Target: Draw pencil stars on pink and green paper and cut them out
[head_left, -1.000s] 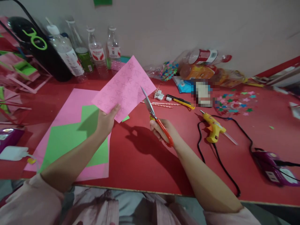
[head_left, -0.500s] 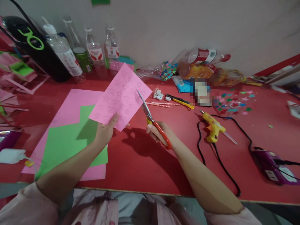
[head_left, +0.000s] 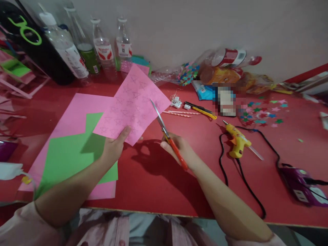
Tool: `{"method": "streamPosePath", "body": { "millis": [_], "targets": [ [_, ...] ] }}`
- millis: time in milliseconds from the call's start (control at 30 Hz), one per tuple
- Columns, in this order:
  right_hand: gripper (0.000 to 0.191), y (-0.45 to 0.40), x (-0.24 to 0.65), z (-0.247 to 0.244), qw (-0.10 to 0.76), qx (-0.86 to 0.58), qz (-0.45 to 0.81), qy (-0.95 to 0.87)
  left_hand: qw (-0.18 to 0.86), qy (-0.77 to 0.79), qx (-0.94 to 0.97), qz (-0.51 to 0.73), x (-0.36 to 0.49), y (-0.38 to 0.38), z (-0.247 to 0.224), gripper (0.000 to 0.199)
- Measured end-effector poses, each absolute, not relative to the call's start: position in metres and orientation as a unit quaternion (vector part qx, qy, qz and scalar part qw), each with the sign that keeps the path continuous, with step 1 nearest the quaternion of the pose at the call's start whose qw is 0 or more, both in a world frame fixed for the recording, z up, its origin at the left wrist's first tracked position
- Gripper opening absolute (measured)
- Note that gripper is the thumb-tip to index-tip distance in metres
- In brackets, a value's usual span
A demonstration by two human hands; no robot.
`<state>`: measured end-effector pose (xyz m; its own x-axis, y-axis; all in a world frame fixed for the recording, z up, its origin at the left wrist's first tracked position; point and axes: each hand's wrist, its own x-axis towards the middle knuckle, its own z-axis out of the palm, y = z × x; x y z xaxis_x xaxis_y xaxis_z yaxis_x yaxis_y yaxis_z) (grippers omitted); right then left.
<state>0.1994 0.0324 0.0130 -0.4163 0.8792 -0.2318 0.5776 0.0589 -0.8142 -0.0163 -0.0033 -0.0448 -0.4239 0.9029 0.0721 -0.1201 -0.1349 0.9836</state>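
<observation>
Pinched at its lower edge by my left hand (head_left: 116, 143), a pink sheet of paper (head_left: 133, 99) is held up above the table. Rows of small stars are drawn on it in thin dark lines. My right hand (head_left: 176, 147) is wrapped round the orange handles of a pair of scissors (head_left: 164, 128). The scissor blades point up and to the left, lying over the right part of the sheet. Below and left of my left hand, a green sheet (head_left: 69, 160) lies on larger pink paper (head_left: 77, 106).
A yellow glue gun (head_left: 238, 140) with a black cord lies right of my right hand, near a purple power box (head_left: 302, 186). Star cut-outs (head_left: 263, 114), a yellow utility knife (head_left: 205, 112) and striped sticks (head_left: 179, 113) lie farther back. Bottles (head_left: 104, 51) stand along the wall.
The scissors have turned in my right hand, with the handles now more edge-on. The pink sheet has turned slightly in my left hand. The whole view has shifted a little.
</observation>
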Motion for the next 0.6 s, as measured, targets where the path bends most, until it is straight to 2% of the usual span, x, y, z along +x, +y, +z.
{"method": "streamPosePath", "body": {
  "millis": [100, 200, 500, 600],
  "targets": [
    [0.047, 0.033, 0.2, 0.013, 0.152, -0.548, 0.37, -0.734, 0.362, 0.547, 0.362, 0.663, -0.018, -0.002, -0.044, 0.055],
    [0.049, 0.033, 0.2, 0.014, 0.156, -0.549, 0.37, -0.733, 0.357, 0.539, 0.372, 0.667, -0.018, -0.001, -0.044, 0.055],
    [0.051, 0.029, 0.197, 0.012, 0.196, -0.476, 0.563, -0.647, 0.435, 0.508, 0.355, 0.653, -0.013, -0.004, -0.035, 0.052],
    [0.047, 0.026, 0.195, 0.012, 0.197, -0.484, 0.584, -0.621, 0.431, 0.507, 0.356, 0.657, -0.011, -0.005, -0.034, 0.054]
  ]
}}
